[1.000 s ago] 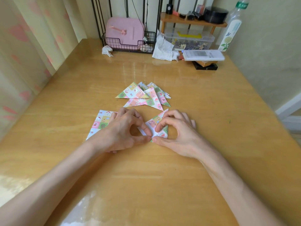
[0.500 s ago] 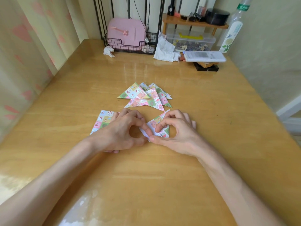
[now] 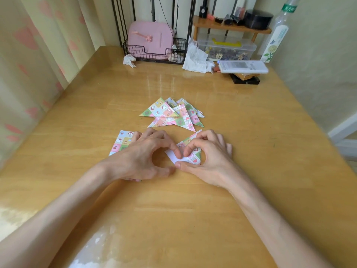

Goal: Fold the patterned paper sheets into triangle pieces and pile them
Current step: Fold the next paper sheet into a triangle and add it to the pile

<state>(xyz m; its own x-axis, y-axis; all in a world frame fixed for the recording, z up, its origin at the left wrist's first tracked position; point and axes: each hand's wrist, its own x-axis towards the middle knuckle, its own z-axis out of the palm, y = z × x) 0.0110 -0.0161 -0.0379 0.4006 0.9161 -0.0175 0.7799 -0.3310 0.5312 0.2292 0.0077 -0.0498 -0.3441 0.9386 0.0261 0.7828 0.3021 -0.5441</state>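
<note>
A half-folded piece (image 3: 194, 154) of pastel checkered paper is lying on the tabletop (image 3: 193, 219), its white underside showing at the near left, with the left hand (image 3: 143, 157) and right hand (image 3: 210, 159) pinching it. Just beyond it, finished triangles (image 3: 172, 115) are lying in a loose, overlapping pile. Flat unfolded sheets (image 3: 121, 142) are lying to the left, partly under the left hand.

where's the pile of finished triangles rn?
Head view: the pile of triangles lies mid-table, just beyond the left hand and right hand, which pinch a half-folded piece between them.
</note>
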